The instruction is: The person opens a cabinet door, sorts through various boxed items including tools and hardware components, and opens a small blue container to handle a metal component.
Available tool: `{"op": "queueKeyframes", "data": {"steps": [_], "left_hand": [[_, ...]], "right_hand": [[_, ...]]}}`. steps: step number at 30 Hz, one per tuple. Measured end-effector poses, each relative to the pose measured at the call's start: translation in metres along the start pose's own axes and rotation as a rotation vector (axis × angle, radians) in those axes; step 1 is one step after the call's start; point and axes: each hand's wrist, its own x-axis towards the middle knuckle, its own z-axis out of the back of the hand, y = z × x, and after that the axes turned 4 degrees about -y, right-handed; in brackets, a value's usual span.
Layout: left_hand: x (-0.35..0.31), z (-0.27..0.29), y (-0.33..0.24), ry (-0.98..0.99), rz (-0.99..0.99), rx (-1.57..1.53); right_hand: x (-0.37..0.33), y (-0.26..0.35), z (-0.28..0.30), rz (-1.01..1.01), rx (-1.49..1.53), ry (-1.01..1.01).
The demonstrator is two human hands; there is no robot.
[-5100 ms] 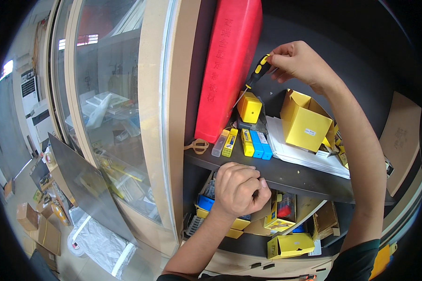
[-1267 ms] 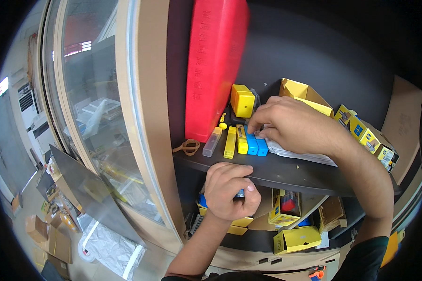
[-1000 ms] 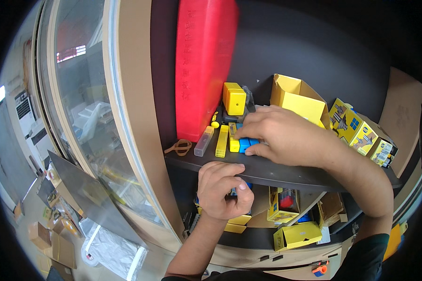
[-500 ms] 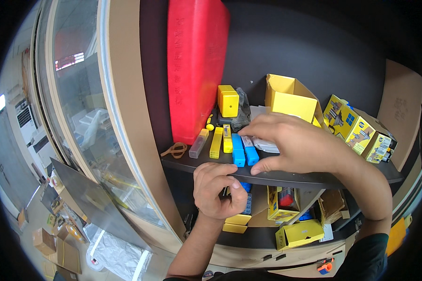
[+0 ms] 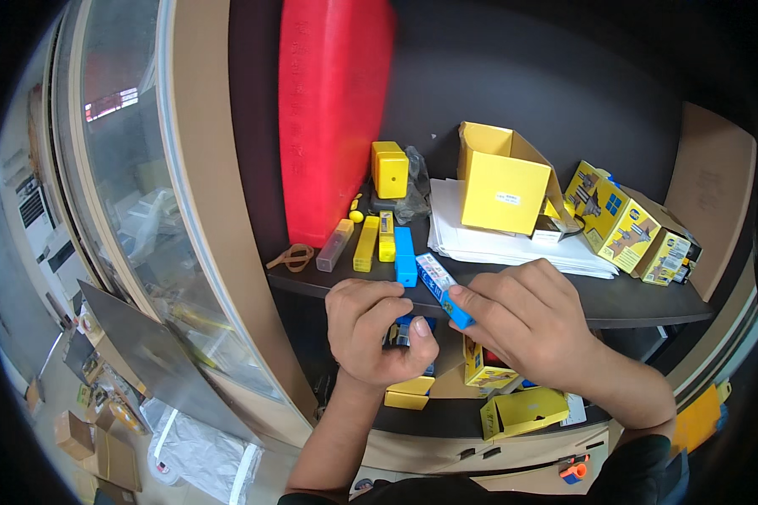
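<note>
My right hand (image 5: 535, 316) is closed on a slim blue plastic case (image 5: 442, 290) with a printed label, gripping its near end. That case is tilted out over the front edge of the upper shelf (image 5: 598, 313). My left hand (image 5: 370, 328) is loosely curled at the shelf edge, thumb apart from the fingers, with nothing seen in it. Just beyond its fingertips a second blue case (image 5: 405, 257) stays on the shelf. Left of it lie a labelled yellow case (image 5: 387, 236), a plain yellow case (image 5: 365, 244) and a clear case with a yellow end (image 5: 335, 246).
A tall red case (image 5: 333, 118) stands at the left, a tan band (image 5: 291, 258) near its foot. An open yellow box (image 5: 499, 192) sits on white papers (image 5: 446, 231). Printed boxes (image 5: 619, 220) lean at the right. A yellow carton (image 5: 526, 412) lies on the lower shelf.
My right hand has closed on the right-hand blue case and drawn it toward me, away from the other blue case. My left hand remains near the edge, its thumb farther from the fingers.
</note>
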Motion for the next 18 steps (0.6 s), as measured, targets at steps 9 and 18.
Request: {"op": "queueKeyframes", "data": {"steps": [9, 18], "left_hand": [[0.006, 0.003, -0.008, 0.055, -0.011, 0.078], [0.006, 0.008, -0.006, 0.063, -0.011, 0.098]], "right_hand": [[-0.015, 0.013, -0.016, 0.096, -0.133, -0.160], [-0.012, 0.018, -0.018, 0.066, -0.158, -0.168]]}}
